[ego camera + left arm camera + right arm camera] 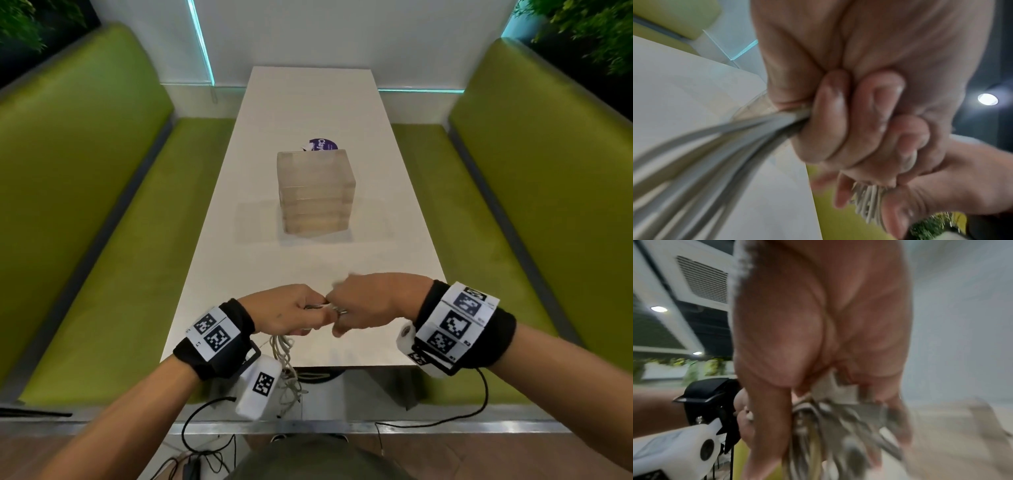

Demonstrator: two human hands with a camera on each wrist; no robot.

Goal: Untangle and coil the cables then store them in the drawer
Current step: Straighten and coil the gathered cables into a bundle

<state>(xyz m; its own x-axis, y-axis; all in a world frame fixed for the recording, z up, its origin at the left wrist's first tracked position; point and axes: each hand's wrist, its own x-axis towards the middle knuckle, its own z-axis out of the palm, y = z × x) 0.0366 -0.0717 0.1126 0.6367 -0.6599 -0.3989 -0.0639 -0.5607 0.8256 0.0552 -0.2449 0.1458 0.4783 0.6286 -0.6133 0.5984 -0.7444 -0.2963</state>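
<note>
Both hands, left and right, clench cables over the table's near edge.

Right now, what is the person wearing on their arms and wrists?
Both forearms are bare. Each wrist has a black wristband wrapped with a white band of square black-and-white code markers. Under each wrist hangs a small white camera unit on a black bracket, the left one also carrying a code marker. A thin black wire trails from each unit. No gloves on either hand.
</note>
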